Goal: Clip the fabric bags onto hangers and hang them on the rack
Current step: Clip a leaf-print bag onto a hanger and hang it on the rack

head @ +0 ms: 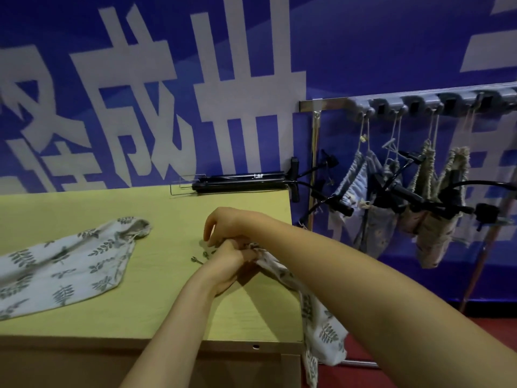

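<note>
Yellow-green tabletop [167, 298], blue wall [363, 51] behind. Left hand [226, 268] and right hand [223, 228] clench mouth of white leaf-print fabric bag [321, 331], centre; tail hangs off edge, 5 o'clock. Risk: hanging weight drags fabric from silver metal clip [195, 259].

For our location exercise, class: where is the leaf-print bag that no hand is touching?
In the head view, the leaf-print bag lies on the left of the table, left of the left hand and apart from it.

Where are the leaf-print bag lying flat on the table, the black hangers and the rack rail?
leaf-print bag [64, 264]: head view, middle of its cloth.
black hangers [240, 181]: head view, middle of the bars.
rack rail [335, 103]: head view, bare left end.
</note>
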`<move>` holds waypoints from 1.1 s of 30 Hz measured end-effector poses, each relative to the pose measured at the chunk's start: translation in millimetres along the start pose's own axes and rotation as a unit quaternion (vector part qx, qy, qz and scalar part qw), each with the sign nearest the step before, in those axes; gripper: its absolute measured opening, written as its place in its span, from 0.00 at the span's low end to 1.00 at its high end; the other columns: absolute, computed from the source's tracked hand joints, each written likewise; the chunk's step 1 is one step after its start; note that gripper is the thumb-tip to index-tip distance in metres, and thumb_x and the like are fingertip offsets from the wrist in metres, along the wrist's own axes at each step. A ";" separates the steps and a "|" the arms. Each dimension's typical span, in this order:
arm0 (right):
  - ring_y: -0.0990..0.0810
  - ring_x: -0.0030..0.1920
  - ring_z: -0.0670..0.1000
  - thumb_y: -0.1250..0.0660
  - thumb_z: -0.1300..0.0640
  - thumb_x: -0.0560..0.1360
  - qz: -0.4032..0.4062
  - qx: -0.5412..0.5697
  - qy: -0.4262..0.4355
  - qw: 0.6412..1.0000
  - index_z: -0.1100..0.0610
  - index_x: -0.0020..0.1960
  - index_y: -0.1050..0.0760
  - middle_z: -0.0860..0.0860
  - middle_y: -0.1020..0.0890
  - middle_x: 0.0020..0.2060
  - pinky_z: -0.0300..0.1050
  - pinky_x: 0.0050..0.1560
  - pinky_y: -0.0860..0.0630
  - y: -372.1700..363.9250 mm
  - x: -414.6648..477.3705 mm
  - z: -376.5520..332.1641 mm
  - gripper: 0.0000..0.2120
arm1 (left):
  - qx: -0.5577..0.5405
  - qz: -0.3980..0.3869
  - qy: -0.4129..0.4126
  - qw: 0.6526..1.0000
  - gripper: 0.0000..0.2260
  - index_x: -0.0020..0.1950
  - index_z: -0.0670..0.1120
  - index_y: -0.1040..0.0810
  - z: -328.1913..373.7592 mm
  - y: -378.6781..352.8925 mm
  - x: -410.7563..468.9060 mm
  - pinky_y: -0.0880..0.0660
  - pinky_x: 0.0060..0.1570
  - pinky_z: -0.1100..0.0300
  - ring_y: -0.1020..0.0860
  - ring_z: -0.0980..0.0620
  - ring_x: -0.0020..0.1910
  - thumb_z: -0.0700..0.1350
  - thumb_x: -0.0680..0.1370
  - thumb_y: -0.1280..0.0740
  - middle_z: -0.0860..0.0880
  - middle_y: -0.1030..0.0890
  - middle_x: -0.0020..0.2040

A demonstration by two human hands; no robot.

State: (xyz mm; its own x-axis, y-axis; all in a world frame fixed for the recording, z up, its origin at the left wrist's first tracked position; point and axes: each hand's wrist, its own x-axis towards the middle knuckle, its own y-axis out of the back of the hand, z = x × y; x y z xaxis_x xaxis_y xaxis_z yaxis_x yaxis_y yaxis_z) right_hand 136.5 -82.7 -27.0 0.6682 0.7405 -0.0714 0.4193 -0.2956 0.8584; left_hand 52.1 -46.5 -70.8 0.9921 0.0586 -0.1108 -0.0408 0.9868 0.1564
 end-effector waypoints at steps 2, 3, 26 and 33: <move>0.22 0.52 0.54 0.30 0.58 0.72 -0.031 -0.025 -0.008 0.999 0.58 0.57 0.22 0.54 0.20 0.53 0.47 0.54 0.23 -2.8 7.2 -1.6 0.13 | 0.009 -0.014 -0.006 1.000 0.08 0.50 0.40 0.21 -3.7 2.1 0.8 0.22 0.54 0.49 0.18 0.43 0.48 0.33 0.73 0.34 0.41 0.16 0.45; 0.22 0.52 0.54 0.30 0.57 0.72 -0.040 -0.032 -0.016 0.999 0.58 0.57 0.23 0.54 0.20 0.52 0.49 0.56 0.23 -4.8 10.3 -2.4 0.14 | 0.027 -0.017 -0.009 0.999 0.08 0.50 0.40 0.20 -5.3 1.6 -0.2 0.23 0.55 0.48 0.18 0.43 0.49 0.33 0.73 0.34 0.41 0.16 0.45; 0.20 0.43 0.52 0.34 0.62 0.75 0.084 0.060 0.033 0.994 0.64 0.53 0.23 0.58 0.19 0.46 0.46 0.49 0.21 9.7 -0.3 0.3 0.08 | -0.024 -0.065 -0.003 0.998 0.12 0.55 0.41 0.23 1.5 9.0 -7.5 0.20 0.48 0.57 0.17 0.46 0.50 0.29 0.77 0.40 0.42 0.16 0.49; 0.21 0.34 0.44 0.36 0.66 0.76 0.043 0.516 0.036 0.855 0.61 0.44 0.23 0.50 0.21 0.36 0.38 0.43 0.24 48.1 -85.0 58.3 0.05 | -0.084 -0.035 -0.025 0.996 0.18 0.61 0.40 0.25 5.9 -11.5 4.9 0.22 0.54 0.54 0.18 0.45 0.52 0.26 0.76 0.44 0.40 0.17 0.53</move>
State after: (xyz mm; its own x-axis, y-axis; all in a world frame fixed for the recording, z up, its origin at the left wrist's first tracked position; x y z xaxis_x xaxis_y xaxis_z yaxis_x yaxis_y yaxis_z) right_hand 135.7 -195.0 -9.3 0.7000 0.7134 0.0330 0.7140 -0.6984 -0.0491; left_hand 58.1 -58.5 -67.4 0.9977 -0.0140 -0.0657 0.0128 0.9998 -0.0176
